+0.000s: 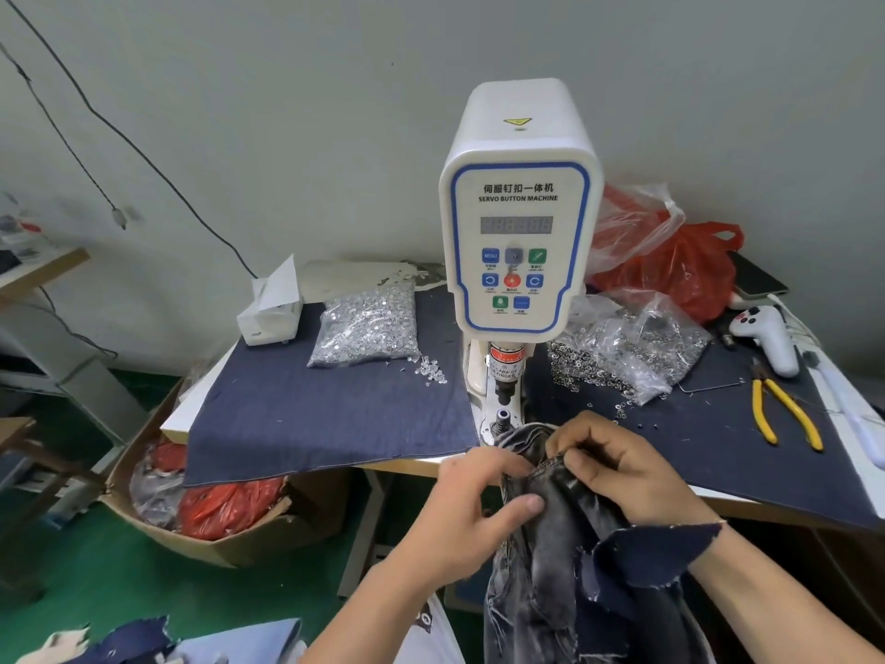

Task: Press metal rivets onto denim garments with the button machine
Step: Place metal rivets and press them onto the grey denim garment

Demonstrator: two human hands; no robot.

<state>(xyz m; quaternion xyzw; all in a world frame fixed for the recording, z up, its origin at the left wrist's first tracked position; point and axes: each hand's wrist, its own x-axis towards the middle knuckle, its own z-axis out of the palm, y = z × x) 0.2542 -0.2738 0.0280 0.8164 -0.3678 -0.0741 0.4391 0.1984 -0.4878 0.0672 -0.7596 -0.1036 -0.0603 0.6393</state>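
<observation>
The dark denim garment (550,510) hangs off the table's front edge at about five o'clock of the view, its upper fold lifted up just below the button machine (519,208). The left hand (471,510) grips the fabric from nine o'clock of the fold, thumb pressed on the cloth and fingers curled toward the seam; the right hand (622,467) pinches the same seam from three o'clock, fingers bent tightly over it. The two hands nearly meet at the fold. The machine's white head stands at twelve o'clock of the hands, with its punch (503,390) and lower die (502,416) just above the garment's edge, not touching it as far as can be seen. At ten o'clock of the machine's base lies a clear bag of silvery rivets (366,325), a few loose ones spilled beside it, and further left a white box (270,311). At two o'clock of the hands a second bag of metal rings (627,352) lies open on the blue denim cover (311,414) of the table, with yellow-handled pliers (785,414) at three o'clock and a white handheld controller (768,340) above them. A red plastic bag (685,270) sits behind. A cardboard box (201,519) of red bags stands on the green floor at eight o'clock.
</observation>
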